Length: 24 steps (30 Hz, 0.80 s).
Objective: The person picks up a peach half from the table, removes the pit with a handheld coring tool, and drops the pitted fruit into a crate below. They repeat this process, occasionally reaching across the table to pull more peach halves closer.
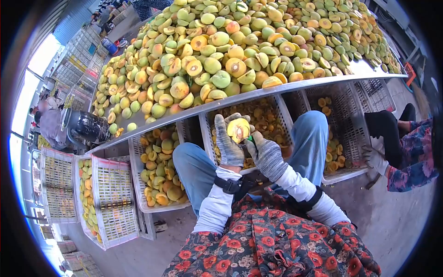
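My left hand [229, 144], in a grey knit glove, is closed around a cut peach half [239, 130] with its yellow face and brown pit hollow turned up. Close beside it, my gloved right hand [266, 156] grips a small tool with a green handle [250, 138]; its working end is hidden against the fruit. Both hands are held over a white crate [205, 134] of cut peach pieces between my knees. Just beyond them, the metal table [258, 93] carries a large heap of whole and halved peaches [221, 60].
A crate of peaches [161, 161] stands left of my knees, another crate [344, 173] to the right. Farther left are stacked white crates [113, 198] and a black bucket [87, 127]. A co-worker's gloved hand [376, 159] is at the right. More people are in the left background.
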{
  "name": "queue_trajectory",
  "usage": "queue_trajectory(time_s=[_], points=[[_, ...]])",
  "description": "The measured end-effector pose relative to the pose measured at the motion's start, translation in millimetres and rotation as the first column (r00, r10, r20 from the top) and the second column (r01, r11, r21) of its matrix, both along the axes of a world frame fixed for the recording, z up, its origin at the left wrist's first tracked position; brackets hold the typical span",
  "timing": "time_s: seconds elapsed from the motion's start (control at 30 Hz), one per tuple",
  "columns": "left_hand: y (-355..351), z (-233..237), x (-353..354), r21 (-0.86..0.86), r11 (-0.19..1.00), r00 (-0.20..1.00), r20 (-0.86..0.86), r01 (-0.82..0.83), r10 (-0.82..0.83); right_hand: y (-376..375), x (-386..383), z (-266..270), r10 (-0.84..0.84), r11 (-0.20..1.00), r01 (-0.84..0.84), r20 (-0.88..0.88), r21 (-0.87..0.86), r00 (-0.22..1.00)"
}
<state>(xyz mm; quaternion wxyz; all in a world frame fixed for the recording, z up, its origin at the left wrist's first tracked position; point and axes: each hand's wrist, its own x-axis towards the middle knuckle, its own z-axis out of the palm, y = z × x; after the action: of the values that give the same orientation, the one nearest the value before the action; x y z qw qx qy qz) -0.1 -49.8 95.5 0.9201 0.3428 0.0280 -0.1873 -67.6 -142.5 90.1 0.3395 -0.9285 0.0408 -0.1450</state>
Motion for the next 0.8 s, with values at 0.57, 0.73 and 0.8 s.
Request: queue_trajectory(time_s=[0.57, 0.73, 0.8], points=[[16.1, 1.2, 10.0, 0.461, 0.887, 0.990, 0.104, 0.037, -0.095, 8.4, 6.8, -30.5, 0.209, 0.792, -0.101, -0.112, 0.602, 0.972], [-1.1, -19.1, -8.2, 0.398, 0.769, 0.802, 0.549, -0.500, 0.237, 2.2, 13.4, 3.6, 0.296, 0.529, 0.076, -0.268, 0.845, 0.917], [7.6, -16.8, -12.1, 0.380, 0.835, 0.891, 0.376, -0.398, 0.254, -21.2, 14.2, 22.0, 0.689, 0.363, 0.215, -0.417, 0.906, 0.593]])
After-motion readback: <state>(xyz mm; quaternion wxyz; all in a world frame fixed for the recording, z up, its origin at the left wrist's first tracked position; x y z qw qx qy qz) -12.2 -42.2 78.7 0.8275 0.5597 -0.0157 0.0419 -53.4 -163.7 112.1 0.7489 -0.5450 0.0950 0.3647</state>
